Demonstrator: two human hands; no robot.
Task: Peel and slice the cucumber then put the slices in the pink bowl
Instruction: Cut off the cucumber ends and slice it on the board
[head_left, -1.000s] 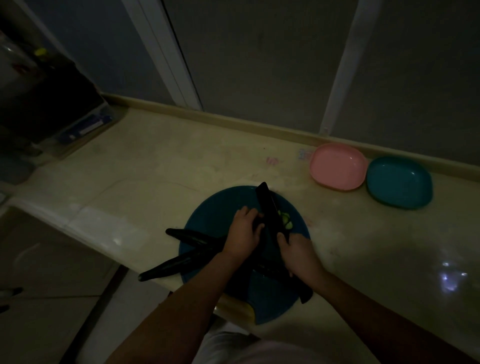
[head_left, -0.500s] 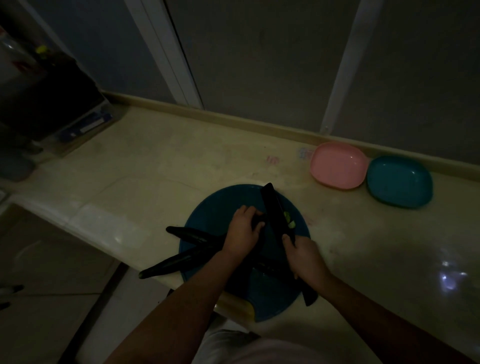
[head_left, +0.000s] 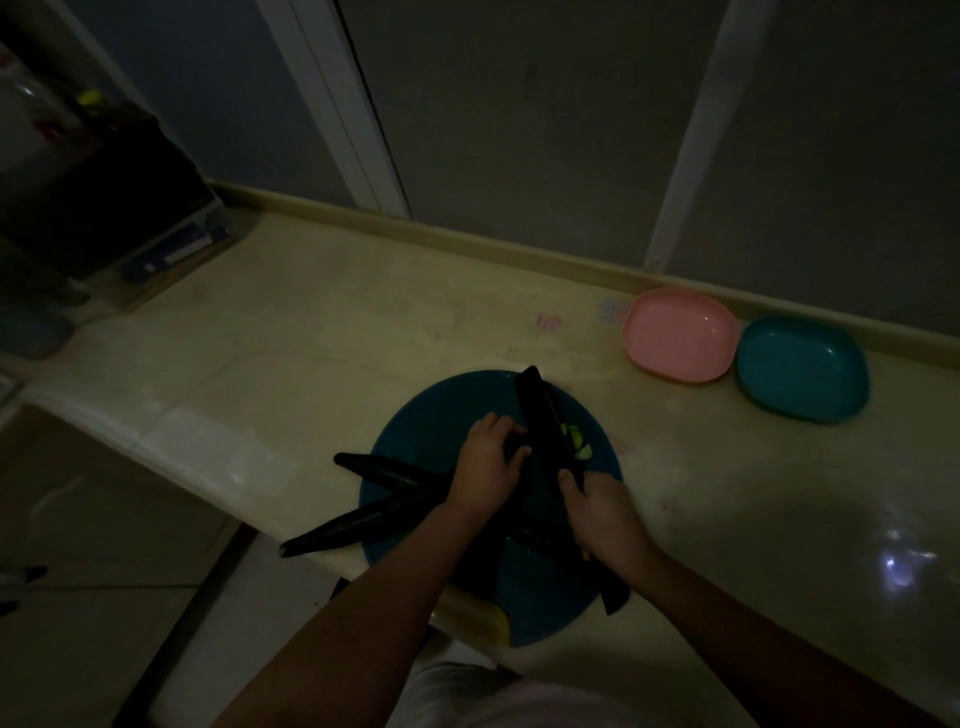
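The scene is dim. A round blue cutting board (head_left: 426, 441) lies at the counter's front edge. My left hand (head_left: 485, 467) grips the dark cucumber (head_left: 514, 447) on the board, fingers curled over its end. My right hand (head_left: 597, 514) holds a large dark knife (head_left: 543, 415), its blade standing against the cucumber just right of my left fingers. A few pale green slices (head_left: 579, 441) lie right of the blade. The pink bowl (head_left: 680, 335) sits at the back right and looks empty.
Two more dark cucumbers (head_left: 384, 470) (head_left: 353, 525) stick out left over the board and the counter edge. A teal bowl (head_left: 802, 369) touches the pink bowl's right side. A yellow object (head_left: 475, 618) shows under the board's near edge. Dark boxes (head_left: 171, 249) stand far left.
The knife blade has shifted slightly up and down beside my left fingers, and the green slices right of the blade show a little more. Both hands stay in place.
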